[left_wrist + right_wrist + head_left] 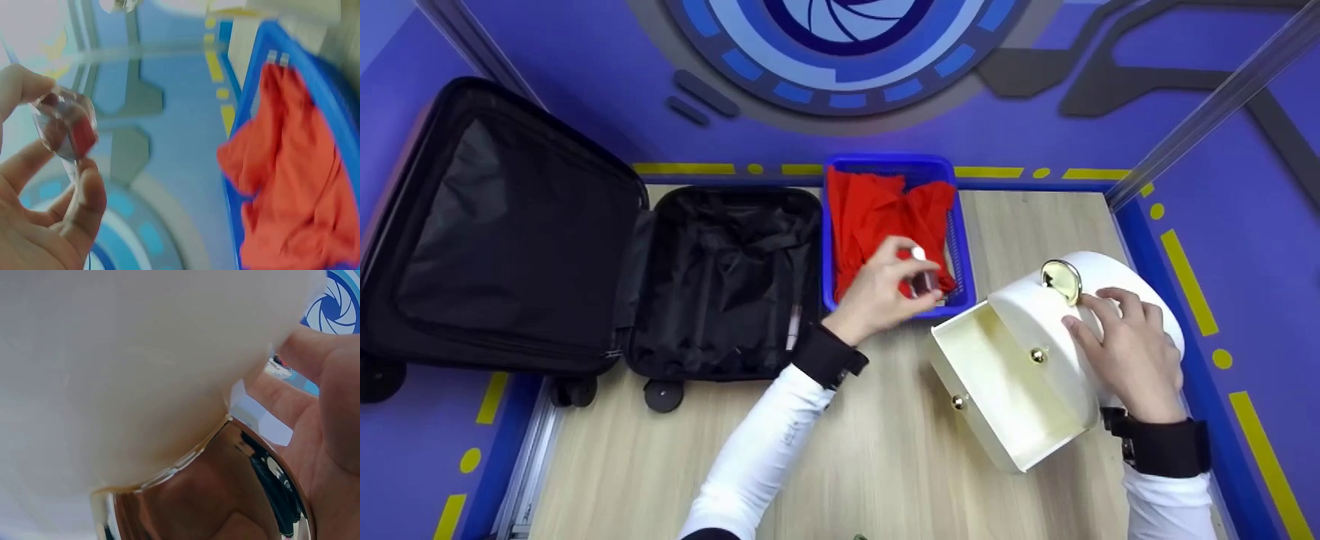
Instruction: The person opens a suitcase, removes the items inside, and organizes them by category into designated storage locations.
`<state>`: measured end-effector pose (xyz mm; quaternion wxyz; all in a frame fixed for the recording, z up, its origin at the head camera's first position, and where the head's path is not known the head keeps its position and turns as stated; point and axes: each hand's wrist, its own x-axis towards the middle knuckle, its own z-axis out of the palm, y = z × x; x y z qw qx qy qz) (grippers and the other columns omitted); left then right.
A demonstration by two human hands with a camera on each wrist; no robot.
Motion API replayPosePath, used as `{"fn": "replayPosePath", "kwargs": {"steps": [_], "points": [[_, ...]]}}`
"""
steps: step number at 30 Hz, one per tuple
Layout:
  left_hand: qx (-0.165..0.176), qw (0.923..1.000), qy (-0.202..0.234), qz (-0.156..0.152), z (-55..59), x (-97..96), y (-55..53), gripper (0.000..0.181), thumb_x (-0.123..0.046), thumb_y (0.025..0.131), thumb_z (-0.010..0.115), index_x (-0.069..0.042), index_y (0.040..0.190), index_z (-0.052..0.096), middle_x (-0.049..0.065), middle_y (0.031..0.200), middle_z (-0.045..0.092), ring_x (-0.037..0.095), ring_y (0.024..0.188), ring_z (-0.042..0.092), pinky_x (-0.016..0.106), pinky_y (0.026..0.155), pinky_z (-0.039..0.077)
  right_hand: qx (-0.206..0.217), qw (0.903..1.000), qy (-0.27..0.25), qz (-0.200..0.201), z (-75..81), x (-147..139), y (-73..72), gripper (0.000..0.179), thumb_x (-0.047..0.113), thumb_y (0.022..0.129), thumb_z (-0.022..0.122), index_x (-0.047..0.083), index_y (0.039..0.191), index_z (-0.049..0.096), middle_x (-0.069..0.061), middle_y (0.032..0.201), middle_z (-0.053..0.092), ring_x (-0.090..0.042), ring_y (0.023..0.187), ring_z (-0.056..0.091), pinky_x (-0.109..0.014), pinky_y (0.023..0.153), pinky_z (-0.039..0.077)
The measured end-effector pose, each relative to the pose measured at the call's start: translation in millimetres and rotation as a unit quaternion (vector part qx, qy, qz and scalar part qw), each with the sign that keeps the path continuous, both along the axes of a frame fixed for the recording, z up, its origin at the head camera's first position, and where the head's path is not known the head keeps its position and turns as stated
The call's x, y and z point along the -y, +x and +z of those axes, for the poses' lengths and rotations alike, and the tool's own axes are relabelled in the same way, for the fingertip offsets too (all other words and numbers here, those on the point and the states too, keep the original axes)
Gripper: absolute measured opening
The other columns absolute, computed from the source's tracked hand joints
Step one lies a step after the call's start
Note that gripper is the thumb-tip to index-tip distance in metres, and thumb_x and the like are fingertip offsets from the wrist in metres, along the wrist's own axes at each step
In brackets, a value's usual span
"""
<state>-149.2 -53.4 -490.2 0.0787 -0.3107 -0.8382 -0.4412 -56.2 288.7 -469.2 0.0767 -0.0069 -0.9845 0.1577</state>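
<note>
Over the blue basket (pixel 964 277), my left hand (pixel 877 289) pinches a small clear bottle (pixel 924 283) with dark red contents and a white cap. The left wrist view shows the faceted bottle (pixel 66 125) between thumb and fingertips. My right hand (pixel 1140 352) rests on the rounded white storage box (pixel 1166 307), fingers loosely bent beside its round gold handle (pixel 1062 281). In the right wrist view, the shiny gold handle (pixel 214 495) lies close to the palm and hides part of the hand. A lower drawer (pixel 986 431) of the box is pulled out.
Red cloth (pixel 870 210) fills much of the basket. An open black suitcase (pixel 727 285) lies left of it, its lid (pixel 510 240) leaning against the left wall. A slim, light-coloured item (pixel 793 328) sits at the suitcase's right side. Purple walls enclose the wooden table (pixel 877 450).
</note>
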Motion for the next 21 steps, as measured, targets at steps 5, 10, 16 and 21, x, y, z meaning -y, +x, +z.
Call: {"fn": "replayPosePath", "kwargs": {"steps": [5,10,16,21], "points": [[0.012,0.9976,-0.039,-0.056,-8.2,-29.5,18.0,0.038,-0.027,0.087,0.084,-0.011,0.121,0.077,0.014,0.133,0.054,0.022,0.107,0.065,0.02,0.091,0.051,0.007,1.0,0.0,-0.001,0.3,0.2,0.0,0.042,0.04,0.102,0.065,0.01,0.132,0.066,-0.023,0.142,0.051,-0.055,0.127,0.041,-0.074,0.072,0.042],[0.03,0.9917,-0.101,-0.074,-14.2,-56.0,34.3,0.037,-0.027,0.087,0.082,-0.012,0.12,0.074,0.012,0.139,0.051,0.018,0.103,0.067,0.015,0.085,0.052,0.009,1.0,0.0,-0.002,0.7,0.3,-0.2,0.042,0.04,0.102,0.065,0.011,0.133,0.066,-0.023,0.142,0.051,-0.055,0.127,0.041,-0.074,0.073,0.042],[0.0,0.9781,-0.193,-0.076,-29.0,-84.8,49.9,0.021,-0.029,0.086,0.077,-0.019,0.103,0.07,0.007,0.139,0.051,0.013,0.103,0.064,0.019,0.075,0.052,0.001,1.0,0.003,0.0,-0.2,-0.1,0.1,0.041,0.04,0.102,0.065,0.012,0.132,0.067,-0.022,0.142,0.052,-0.055,0.125,0.043,-0.074,0.071,0.042],[-0.008,0.9627,-0.263,-0.062,-43.5,-106.8,60.1,0.018,-0.032,0.084,0.074,-0.02,0.093,0.064,0.003,0.133,0.052,0.014,0.101,0.061,0.024,0.079,0.052,-0.006,1.0,0.003,0.002,0.0,-0.3,-0.1,0.04,0.039,0.102,0.066,0.011,0.131,0.067,-0.023,0.141,0.053,-0.055,0.124,0.043,-0.074,0.07,0.043]]}}
